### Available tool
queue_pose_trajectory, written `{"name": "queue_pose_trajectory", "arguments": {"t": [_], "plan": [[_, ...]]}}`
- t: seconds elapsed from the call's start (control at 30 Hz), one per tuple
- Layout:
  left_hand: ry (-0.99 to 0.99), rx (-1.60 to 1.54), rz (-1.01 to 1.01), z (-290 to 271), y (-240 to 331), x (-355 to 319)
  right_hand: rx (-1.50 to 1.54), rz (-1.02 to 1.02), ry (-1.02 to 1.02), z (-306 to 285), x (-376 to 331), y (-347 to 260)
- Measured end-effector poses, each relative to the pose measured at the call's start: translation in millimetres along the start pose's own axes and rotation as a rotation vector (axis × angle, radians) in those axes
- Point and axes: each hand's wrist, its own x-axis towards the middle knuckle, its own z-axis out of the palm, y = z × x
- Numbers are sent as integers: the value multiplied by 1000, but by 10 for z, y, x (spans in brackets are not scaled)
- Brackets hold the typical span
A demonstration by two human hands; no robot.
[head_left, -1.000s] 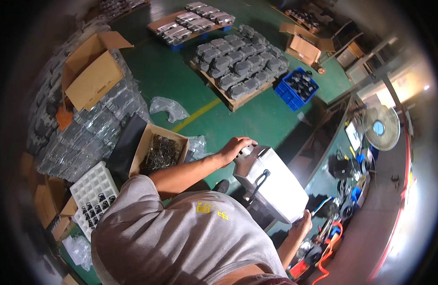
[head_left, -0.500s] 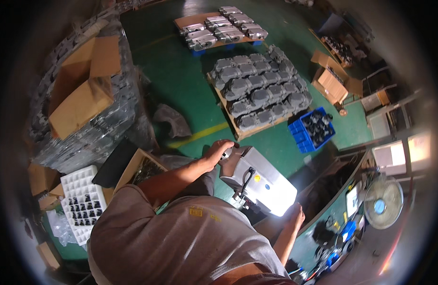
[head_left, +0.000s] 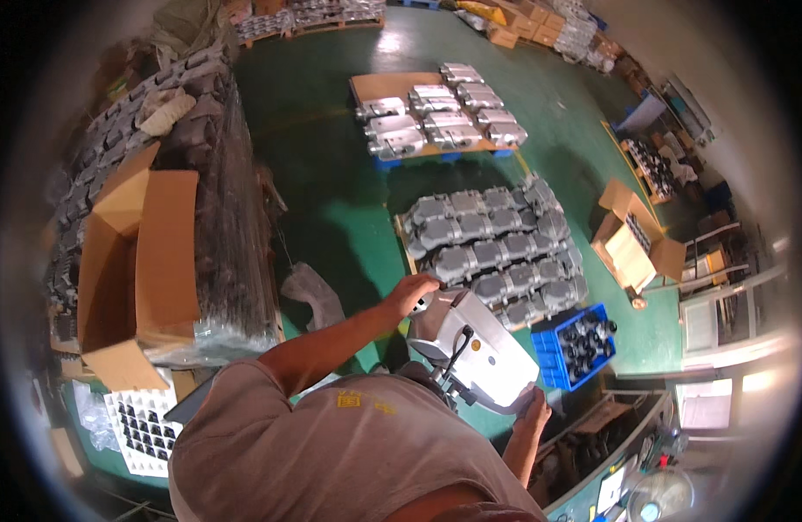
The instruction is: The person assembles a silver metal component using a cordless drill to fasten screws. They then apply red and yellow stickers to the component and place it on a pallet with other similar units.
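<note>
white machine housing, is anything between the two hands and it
Nothing visible. The left hand lies directly on the far top end of the white machine housing, and the right hand touches its near end. A black cable runs down its side, clear of both hands.

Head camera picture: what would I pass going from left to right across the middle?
Open cardboard box → wrapped stack of dark parts → left hand on the white machine → pallet of grey castings → blue crate → open carton.
</note>
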Motion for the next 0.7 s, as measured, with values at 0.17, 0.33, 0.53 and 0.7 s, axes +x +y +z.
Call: {"name": "queue_pose_trajectory", "arguments": {"t": [0.17, 0.33, 0.53, 0.7], "plan": [[114, -56, -54, -753, 304, 1046, -66, 55, -130, 1426, 826, -107], [295, -27, -57, -1670, 876, 1844, -88, 28, -296, 3209, 1680, -18], [508, -198, 3, -3033, 1362, 2455, -250, 46, -545, 5685, 1938, -451], [595, -195, 39, -4346, 1467, 3121, -328, 86, -584, 7458, 1908, -256]]}}
